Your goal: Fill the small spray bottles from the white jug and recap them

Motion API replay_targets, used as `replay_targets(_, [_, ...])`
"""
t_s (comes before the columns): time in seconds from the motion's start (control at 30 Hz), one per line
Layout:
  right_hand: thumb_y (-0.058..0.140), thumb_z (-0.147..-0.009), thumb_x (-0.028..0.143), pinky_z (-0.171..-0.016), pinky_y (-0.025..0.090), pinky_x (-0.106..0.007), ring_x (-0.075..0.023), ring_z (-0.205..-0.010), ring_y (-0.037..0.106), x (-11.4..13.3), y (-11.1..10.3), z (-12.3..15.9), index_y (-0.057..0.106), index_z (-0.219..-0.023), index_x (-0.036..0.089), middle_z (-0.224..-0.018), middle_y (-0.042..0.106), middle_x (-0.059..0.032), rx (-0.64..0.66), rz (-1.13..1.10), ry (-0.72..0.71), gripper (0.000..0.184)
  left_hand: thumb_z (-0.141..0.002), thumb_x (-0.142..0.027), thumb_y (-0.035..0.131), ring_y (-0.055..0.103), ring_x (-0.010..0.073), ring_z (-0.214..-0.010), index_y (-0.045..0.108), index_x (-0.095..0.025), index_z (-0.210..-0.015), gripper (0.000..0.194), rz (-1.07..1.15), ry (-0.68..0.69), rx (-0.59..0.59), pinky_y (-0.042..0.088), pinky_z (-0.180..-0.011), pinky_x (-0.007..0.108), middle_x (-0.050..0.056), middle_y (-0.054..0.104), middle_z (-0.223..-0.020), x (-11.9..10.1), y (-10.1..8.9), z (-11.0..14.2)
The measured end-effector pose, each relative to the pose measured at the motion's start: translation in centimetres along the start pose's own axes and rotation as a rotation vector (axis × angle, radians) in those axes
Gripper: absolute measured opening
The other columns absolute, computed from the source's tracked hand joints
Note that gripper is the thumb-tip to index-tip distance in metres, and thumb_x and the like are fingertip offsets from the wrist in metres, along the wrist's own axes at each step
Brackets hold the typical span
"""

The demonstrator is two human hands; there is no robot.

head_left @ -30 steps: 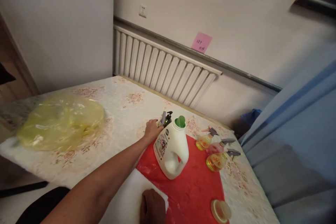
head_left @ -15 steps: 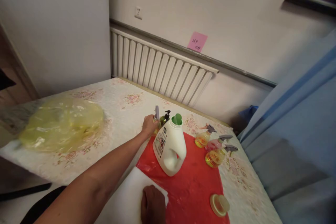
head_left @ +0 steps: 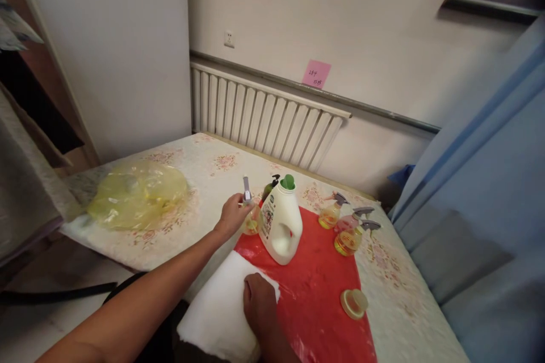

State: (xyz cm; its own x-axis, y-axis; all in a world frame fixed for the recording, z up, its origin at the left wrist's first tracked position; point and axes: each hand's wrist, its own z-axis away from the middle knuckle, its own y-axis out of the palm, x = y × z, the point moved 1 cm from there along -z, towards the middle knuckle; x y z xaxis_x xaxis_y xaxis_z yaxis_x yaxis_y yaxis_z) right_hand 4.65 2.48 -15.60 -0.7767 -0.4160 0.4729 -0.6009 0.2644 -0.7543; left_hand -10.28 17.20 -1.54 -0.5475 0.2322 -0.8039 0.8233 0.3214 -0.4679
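Note:
My left hand (head_left: 232, 214) is closed round the neck of a small clear spray bottle (head_left: 252, 226) with a grey trigger head. The bottle stands upright at the left side of a large white detergent jug (head_left: 284, 212), whose uncapped mouth shows a green spout. Behind the jug, a dark pump bottle (head_left: 269, 188) is partly hidden. Nearer me, my right hand (head_left: 259, 294) is closed on a thick white cloth (head_left: 221, 303); its fingertips are hidden. Beneath the jug lies a red sheet (head_left: 317, 278).
Several spray bottles (head_left: 347, 243) stand at the sheet's right edge. A pale round cap (head_left: 354, 303) lies in front of them. On the flowered tablecloth (head_left: 213, 181), a yellow plastic bag (head_left: 138, 195) rests at the left. A blue curtain (head_left: 481, 193) hangs at the right.
My left hand has brought the spray bottle a little left and toward me, out from behind the jug, so more of it shows. My right hand stays on the cloth. The camera view has shifted.

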Motion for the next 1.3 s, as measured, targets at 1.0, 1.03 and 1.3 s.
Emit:
replay_targets(1.0, [0.069, -0.070, 0.032, -0.083, 0.055, -0.037, -0.0279, -0.094, 0.069, 0.2, -11.1, 3.4, 0.065, -0.108, 0.018, -0.101, 0.073, -0.0112, -0.310, -0.312, 0.372, 0.041, -0.069, -0.032, 0.073, 0.051, 0.0296, -0.121, 0.056, -0.022, -0.123, 0.058, 0.317, 0.157, 0.501, 0.039, -0.106, 0.042, 0.010, 0.058, -0.129, -6.3, 3.0, 17.2])
replay_targets(1.03, [0.071, -0.068, 0.031, -0.081, 0.055, -0.037, -0.0283, -0.093, 0.070, 0.1, -11.5, 3.3, 0.066, -0.108, 0.017, -0.100, 0.073, -0.0112, -0.314, -0.331, 0.406, 0.043, -0.067, -0.034, 0.075, 0.048, 0.0311, -0.126, 0.051, -0.022, -0.130, 0.069, 0.318, 0.146, 0.527, 0.036, -0.109, 0.044, 0.011, 0.053, -0.136, -5.7, 3.1, 17.5])
replay_targets(1.3, [0.075, -0.063, 0.033, -0.095, 0.051, -0.040, -0.0320, -0.108, 0.066, -0.2, -12.9, 3.2, 0.059, -0.126, 0.009, -0.119, 0.068, -0.0175, -0.269, -0.400, 0.602, 0.070, -0.053, -0.039, 0.086, 0.039, 0.0363, -0.134, 0.034, -0.021, -0.144, 0.106, 0.194, 0.172, 0.601, 0.032, -0.114, 0.050, 0.017, 0.042, -0.145, -3.1, 4.9, 19.7])
